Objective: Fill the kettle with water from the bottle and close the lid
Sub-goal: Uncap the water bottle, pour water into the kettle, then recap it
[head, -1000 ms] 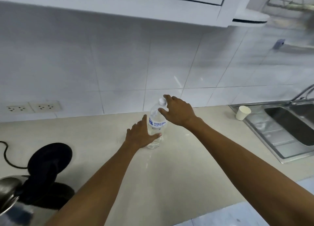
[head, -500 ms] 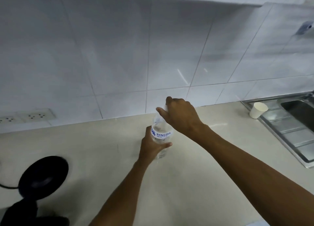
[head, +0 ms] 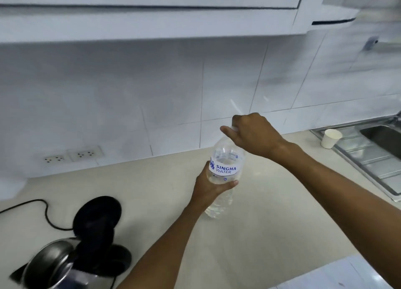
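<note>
A clear water bottle with a white and blue label is lifted above the beige counter, roughly upright. My left hand wraps around its middle from the left. My right hand is closed over the bottle's white cap, which mostly hides it. The steel kettle stands at the bottom left with its black lid swung open and upright, its mouth showing.
A black cord runs left from the kettle across the counter. Two wall sockets sit on the tiled backsplash. A white paper cup stands beside the steel sink at the right. White cabinets hang overhead.
The bottle has come up off the counter in my left hand. My right hand has closed down over the cap. The view tilted so the kettle shows again.
</note>
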Demonstrator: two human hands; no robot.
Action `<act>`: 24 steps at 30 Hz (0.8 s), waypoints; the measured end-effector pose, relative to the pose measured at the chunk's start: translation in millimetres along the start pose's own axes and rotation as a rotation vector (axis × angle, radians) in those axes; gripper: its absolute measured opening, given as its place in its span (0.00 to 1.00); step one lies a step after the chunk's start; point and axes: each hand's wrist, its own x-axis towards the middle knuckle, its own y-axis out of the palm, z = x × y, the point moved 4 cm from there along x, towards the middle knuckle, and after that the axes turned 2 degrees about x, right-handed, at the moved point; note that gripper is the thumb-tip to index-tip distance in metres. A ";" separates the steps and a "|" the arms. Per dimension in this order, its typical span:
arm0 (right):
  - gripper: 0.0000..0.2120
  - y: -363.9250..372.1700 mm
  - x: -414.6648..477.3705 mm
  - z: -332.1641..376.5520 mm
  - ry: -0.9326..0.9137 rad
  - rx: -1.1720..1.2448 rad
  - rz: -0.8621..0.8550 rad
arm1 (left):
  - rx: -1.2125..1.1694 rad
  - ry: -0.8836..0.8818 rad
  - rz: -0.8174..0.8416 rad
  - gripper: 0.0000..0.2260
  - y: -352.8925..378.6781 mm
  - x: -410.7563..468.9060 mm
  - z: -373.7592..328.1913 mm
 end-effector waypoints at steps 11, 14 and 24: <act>0.16 -77.5 -103.7 111.7 -0.089 0.146 0.087 | -0.018 0.108 0.103 0.34 -64.0 -149.5 -62.8; 0.13 -91.3 -127.0 145.1 -0.151 0.152 0.151 | -0.011 0.108 0.093 0.33 -86.6 -192.5 -67.5; 0.29 -87.6 -166.5 252.1 -0.117 -0.103 0.184 | 0.059 0.062 0.053 0.34 -162.4 -305.7 -55.5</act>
